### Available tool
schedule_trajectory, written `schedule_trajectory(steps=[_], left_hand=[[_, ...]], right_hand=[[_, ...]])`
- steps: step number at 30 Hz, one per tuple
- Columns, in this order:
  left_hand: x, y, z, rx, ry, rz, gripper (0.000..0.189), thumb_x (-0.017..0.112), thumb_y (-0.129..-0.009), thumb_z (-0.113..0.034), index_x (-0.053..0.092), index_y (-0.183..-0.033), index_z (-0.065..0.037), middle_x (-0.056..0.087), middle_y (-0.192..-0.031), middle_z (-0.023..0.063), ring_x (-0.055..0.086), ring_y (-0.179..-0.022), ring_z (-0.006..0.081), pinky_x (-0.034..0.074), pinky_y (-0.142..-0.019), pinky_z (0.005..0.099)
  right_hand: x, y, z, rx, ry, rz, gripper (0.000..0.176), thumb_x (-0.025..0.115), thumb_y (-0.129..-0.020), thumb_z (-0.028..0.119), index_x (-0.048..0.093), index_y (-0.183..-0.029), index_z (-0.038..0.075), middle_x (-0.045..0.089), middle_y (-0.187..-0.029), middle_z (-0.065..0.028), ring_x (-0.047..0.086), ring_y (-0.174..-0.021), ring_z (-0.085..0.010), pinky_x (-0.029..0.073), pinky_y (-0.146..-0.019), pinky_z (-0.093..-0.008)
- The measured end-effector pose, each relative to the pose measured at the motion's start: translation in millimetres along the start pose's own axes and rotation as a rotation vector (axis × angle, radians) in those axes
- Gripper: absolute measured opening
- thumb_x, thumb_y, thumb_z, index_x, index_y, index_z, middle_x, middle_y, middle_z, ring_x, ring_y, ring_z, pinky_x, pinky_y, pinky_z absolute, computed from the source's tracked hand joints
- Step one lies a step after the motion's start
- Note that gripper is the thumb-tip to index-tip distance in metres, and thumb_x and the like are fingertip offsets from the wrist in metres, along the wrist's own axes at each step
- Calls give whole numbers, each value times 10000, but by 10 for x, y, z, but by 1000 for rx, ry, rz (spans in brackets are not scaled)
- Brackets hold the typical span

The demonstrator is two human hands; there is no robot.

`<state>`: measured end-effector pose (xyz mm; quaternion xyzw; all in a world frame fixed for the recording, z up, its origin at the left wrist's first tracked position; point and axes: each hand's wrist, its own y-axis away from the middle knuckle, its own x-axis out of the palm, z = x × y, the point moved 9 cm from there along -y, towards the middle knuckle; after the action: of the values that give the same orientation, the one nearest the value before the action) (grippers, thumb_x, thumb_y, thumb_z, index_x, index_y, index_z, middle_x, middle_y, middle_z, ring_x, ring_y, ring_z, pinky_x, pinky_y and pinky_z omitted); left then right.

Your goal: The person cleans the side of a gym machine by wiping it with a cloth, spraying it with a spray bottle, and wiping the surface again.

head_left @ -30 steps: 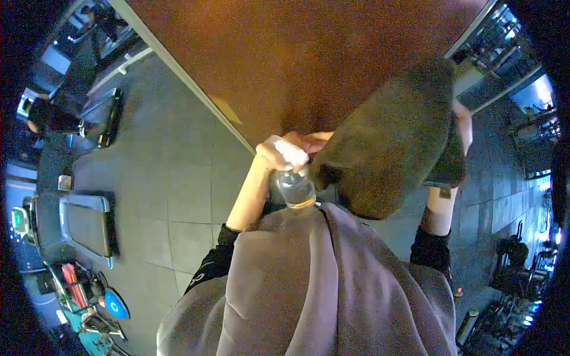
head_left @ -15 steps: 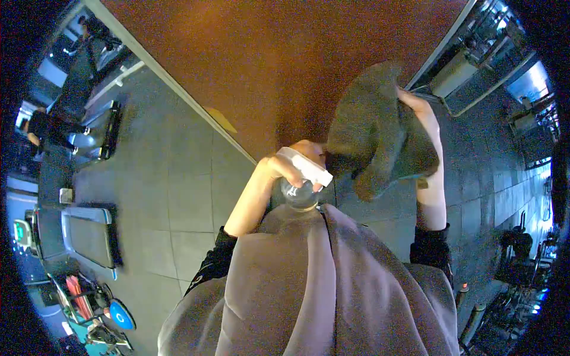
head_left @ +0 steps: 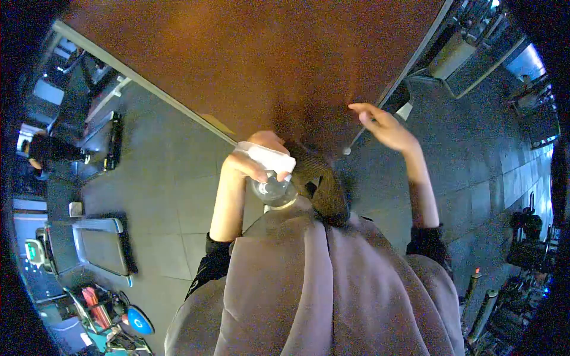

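My left hand (head_left: 261,157) is wrapped round the white trigger head of a clear spray bottle (head_left: 274,191), held close to my chest. Beside the bottle, a dark cloth (head_left: 325,193) hangs just right of my left hand; what holds it up is hard to make out. Out to the right, my right hand (head_left: 385,127) has its fingers stretched out with nothing in them, over the edge of a reddish-brown surface (head_left: 267,59).
Treadmills (head_left: 102,249) stand on the left, with a person (head_left: 53,148) near one. A blue disc (head_left: 139,320) lies at the lower left. Gym equipment (head_left: 525,231) lines the right side of the dark tiled floor (head_left: 154,196).
My right hand has let go of the dark cloth, which now hangs lower beside my left hand. My left hand and the bottle appear further left in view.
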<state>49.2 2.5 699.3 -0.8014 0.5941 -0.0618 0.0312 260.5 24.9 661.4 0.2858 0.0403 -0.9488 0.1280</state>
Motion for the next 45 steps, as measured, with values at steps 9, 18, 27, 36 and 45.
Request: schedule_trajectory(steps=[9, 18, 27, 36, 45], left_hand=[[63, 41, 84, -154, 16, 65, 452, 687, -472, -312, 651, -785, 12, 641, -723, 95, 595, -657, 198, 425, -577, 294], [-439, 143, 219, -68, 170, -543, 538, 594, -487, -253, 620, -935, 46, 616, -875, 125, 592, -856, 211, 457, -792, 304], [84, 143, 634, -261, 224, -198, 635, 635, -591, -212, 546, -1180, 7, 615, -1048, 109, 556, -800, 155, 460, -683, 271], [120, 47, 692, -153, 95, -497, 592, 642, -582, -183, 565, -1128, 31, 569, -1095, 105, 569, -913, 185, 463, -801, 298], [307, -126, 894, -181, 183, -193, 468, 668, -427, -284, 612, -812, -23, 611, -771, 64, 555, -685, 173, 412, -618, 276]], right_hand=[[792, 467, 962, -313, -139, -169, 737, 749, -700, 350, 429, -1285, 36, 545, -1189, -193, 530, -1111, -321, 405, -957, -384], [1083, 459, -271, 501, -826, -9, 334, 591, -868, 284, 598, -1064, 13, 642, -1022, -74, 596, -926, -185, 443, -844, -302], [636, 811, -1402, 601, -470, -83, 506, 607, -829, 464, 619, -994, -14, 654, -919, -92, 614, -819, -191, 477, -731, -302], [152, 1217, -1360, 594, -862, -545, 504, 645, -833, 368, 549, -1129, -29, 626, -1018, -72, 557, -918, -140, 419, -864, -267], [630, 656, 22, -15, -523, -127, 306, 627, -839, 100, 556, -1118, -4, 624, -1027, -71, 565, -930, -149, 446, -849, -298]])
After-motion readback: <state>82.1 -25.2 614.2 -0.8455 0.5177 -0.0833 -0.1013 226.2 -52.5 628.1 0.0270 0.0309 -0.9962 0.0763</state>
